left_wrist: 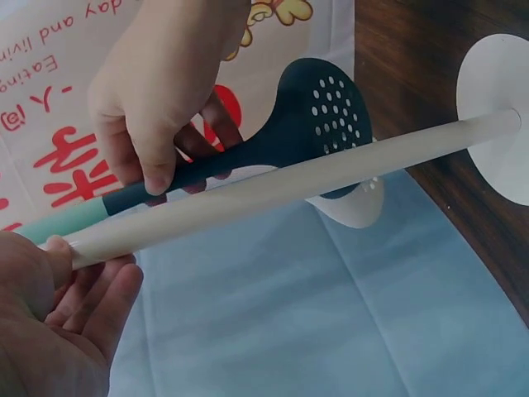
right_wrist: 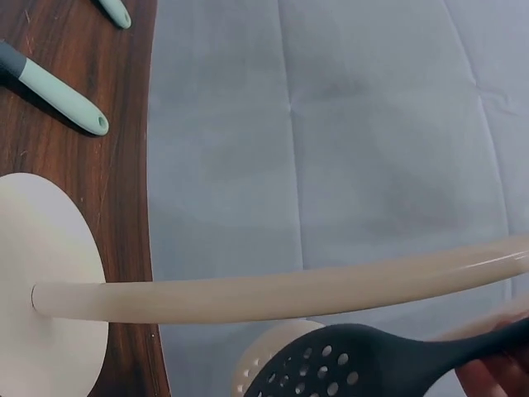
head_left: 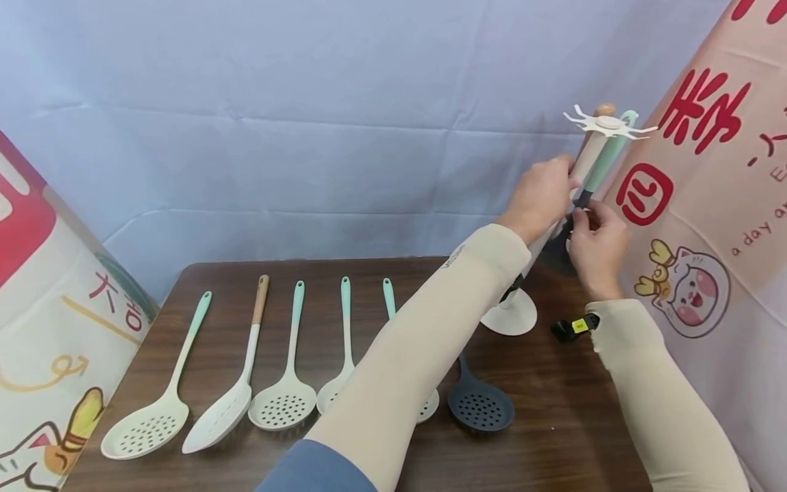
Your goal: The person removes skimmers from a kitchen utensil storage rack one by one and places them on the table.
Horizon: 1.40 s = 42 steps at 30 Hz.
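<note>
My left hand [head_left: 541, 195] grips the upper pole of a cream utensil stand [left_wrist: 306, 184], which has a round base [head_left: 510, 314] and a crown of hooks [head_left: 609, 124]. With thumb and fingers, my right hand [head_left: 599, 242] pinches the dark neck of a slotted skimmer [left_wrist: 335, 107] with a mint handle. Its handle top is up at the hooks; whether it hangs on one I cannot tell. Behind it, a pale skimmer [left_wrist: 364, 207] shows in part at the stand. A wooden handle tip [head_left: 605, 109] rises above the crown.
Several skimmers lie in a row on the brown table [head_left: 215, 471]: a mint-handled one [head_left: 147, 427] at far left, a wooden-handled one [head_left: 224, 413], and a dark one [head_left: 479, 403] near the stand. My left sleeve covers part of the row. Cloth backdrops [head_left: 307, 171] surround the table.
</note>
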Each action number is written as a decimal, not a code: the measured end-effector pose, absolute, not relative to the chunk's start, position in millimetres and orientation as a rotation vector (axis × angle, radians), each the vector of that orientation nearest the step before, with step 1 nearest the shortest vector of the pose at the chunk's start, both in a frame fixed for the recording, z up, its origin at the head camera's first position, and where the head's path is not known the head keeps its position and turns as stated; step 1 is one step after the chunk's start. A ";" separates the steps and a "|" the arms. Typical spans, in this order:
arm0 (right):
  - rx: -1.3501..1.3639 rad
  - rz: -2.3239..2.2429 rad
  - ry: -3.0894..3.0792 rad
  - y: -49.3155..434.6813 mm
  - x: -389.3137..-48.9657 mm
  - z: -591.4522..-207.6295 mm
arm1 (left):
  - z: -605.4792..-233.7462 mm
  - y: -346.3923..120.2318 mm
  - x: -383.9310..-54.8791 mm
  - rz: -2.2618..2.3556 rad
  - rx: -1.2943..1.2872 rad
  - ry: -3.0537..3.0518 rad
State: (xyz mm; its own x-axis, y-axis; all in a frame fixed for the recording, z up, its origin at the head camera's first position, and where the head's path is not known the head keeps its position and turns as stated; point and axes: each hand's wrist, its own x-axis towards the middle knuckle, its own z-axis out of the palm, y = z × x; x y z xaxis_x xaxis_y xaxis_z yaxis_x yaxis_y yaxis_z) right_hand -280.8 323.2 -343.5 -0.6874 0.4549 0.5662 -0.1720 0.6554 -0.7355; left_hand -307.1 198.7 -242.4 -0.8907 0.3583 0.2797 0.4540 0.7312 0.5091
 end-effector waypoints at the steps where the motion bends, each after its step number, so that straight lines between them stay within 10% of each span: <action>1: -0.223 1.027 -2.094 323.3 -281.4 -342.9 | -242.1 198.5 -307.3 -0.879 -0.650 -2.769; 42: -0.308 0.752 -2.129 350.3 -269.5 -335.7 | -244.7 197.9 -308.9 -0.923 -0.621 -2.790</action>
State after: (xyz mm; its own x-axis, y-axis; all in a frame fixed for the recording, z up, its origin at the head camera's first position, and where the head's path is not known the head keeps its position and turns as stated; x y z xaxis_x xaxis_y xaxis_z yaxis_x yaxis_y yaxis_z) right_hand -269.5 350.3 -335.7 -0.6203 0.4589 0.6361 -0.0421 0.7904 -0.6112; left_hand -308.9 197.9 -244.7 -0.9054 0.3398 0.2545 0.4246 0.7268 0.5399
